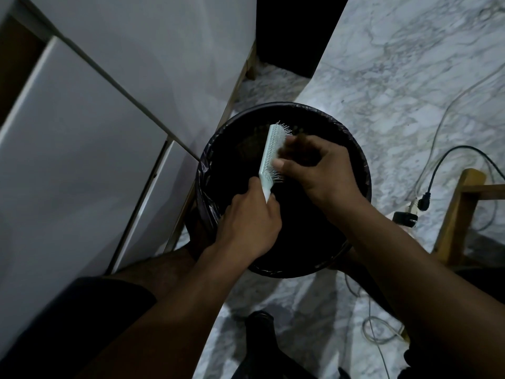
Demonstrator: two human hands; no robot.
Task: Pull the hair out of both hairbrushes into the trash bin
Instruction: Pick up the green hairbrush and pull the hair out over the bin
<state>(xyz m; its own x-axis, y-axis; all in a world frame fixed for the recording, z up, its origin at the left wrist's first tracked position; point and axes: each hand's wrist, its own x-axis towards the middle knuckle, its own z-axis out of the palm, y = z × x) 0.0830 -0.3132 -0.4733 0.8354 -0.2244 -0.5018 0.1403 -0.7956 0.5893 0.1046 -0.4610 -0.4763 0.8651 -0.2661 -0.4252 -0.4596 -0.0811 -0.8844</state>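
Marble floor (396,64), white cabinet (82,132) at 9 o'clock, cables (451,160) at 3; black-lined trash bin (363,170) centre; over it left hand (250,220) clamped on pale hairbrush (269,151) handle, right hand (319,165) fingers pinched on dark hair clump (296,150) at bristles

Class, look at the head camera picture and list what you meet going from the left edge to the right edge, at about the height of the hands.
White cabinet doors → trash bin → left hand → white hairbrush → right hand → black power plug → wooden furniture leg.
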